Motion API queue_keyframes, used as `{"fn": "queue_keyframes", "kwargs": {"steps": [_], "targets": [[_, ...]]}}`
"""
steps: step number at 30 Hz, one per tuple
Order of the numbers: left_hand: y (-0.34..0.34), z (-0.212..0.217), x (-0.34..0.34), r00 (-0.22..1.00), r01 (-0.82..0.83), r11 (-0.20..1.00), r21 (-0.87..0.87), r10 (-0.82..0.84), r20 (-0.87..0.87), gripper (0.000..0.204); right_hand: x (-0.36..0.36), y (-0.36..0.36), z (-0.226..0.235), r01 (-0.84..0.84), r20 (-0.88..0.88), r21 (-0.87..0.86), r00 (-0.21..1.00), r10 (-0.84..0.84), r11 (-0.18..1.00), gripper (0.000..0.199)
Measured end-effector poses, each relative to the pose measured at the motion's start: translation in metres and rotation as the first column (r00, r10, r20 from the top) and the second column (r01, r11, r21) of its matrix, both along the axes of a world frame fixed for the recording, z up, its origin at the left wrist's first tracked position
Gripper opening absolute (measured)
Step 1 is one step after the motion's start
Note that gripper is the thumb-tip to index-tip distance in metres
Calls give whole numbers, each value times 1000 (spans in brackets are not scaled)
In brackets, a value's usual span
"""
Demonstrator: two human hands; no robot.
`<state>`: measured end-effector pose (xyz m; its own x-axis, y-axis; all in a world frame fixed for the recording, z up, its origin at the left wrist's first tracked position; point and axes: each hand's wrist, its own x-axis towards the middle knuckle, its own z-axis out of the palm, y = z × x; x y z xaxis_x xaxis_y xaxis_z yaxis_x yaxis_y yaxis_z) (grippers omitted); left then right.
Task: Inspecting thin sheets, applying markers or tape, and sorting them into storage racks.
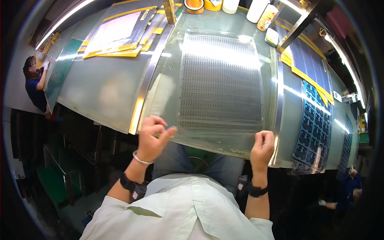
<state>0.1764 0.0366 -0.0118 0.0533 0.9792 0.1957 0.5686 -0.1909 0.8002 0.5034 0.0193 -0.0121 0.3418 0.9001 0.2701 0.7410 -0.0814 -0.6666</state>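
A dark sheet [220,88] with rows of fine repeated marks lies flat on the glass-topped table [170,60] before me. Clear film [218,136] extends past its near edge, toward me. My left hand [151,138] is closed beside the near left corner, fingers curled and the tips drawn together at the film's edge. At the near right corner, my right hand [263,147] pinches the film between thumb and fingers. The left fingertips are partly blurred, and glare washes out the far part of the sheet.
Metal strips [138,112] border the glass on both sides. Yellow-edged sheets [120,34] lie far left; blue-black patterned sheets [314,128] lie right. Tape rolls [195,5] and bottles [258,10] stand at the back. One co-worker [36,84] is at left, another [350,188] at right.
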Motion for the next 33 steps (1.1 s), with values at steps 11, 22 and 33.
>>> {"fn": "queue_keyframes", "kwargs": {"steps": [11,22,33], "targets": [[8,-6,18,988,-119,991,-53,113,-102,34,25,11,-10,42,172,-167,985,-13,985,10],[10,-4,19,984,-124,991,-54,116,-138,33,17,14,-6,67,214,-216,977,-19,974,11],[6,-17,24,967,-150,982,115,170,-189,31,20,11,-15,101,189,-204,980,-62,974,13]]}}
